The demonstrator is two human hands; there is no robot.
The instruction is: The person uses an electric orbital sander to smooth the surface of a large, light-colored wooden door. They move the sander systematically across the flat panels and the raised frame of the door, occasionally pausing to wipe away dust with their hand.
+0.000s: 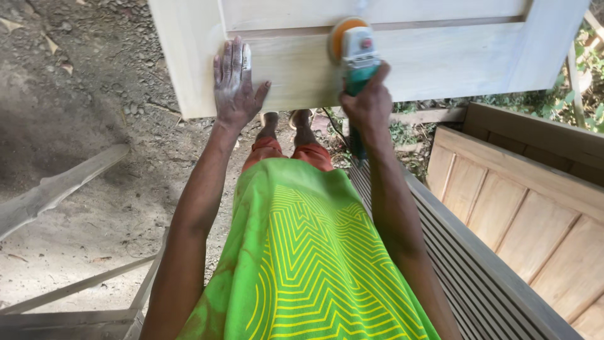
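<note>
- Head view is showing a pale wooden door panel (pixel 440 56) lying flat across the top of the frame.
- Left hand (pixel 234 85) is pressing flat, fingers spread and released, on the panel's near rail.
- Right hand (pixel 368 104) is grasping a green-bodied sander (pixel 357 53), clenched around its body; the orange disc is resting on the panel, just beside the left hand.
- A slatted wooden piece (pixel 478 277) is lying lower right, over the dirt ground (pixel 75 82).

The person wears a bright green shirt (pixel 302 252) with yellow zigzag lines and orange shorts (pixel 286 151).
</note>
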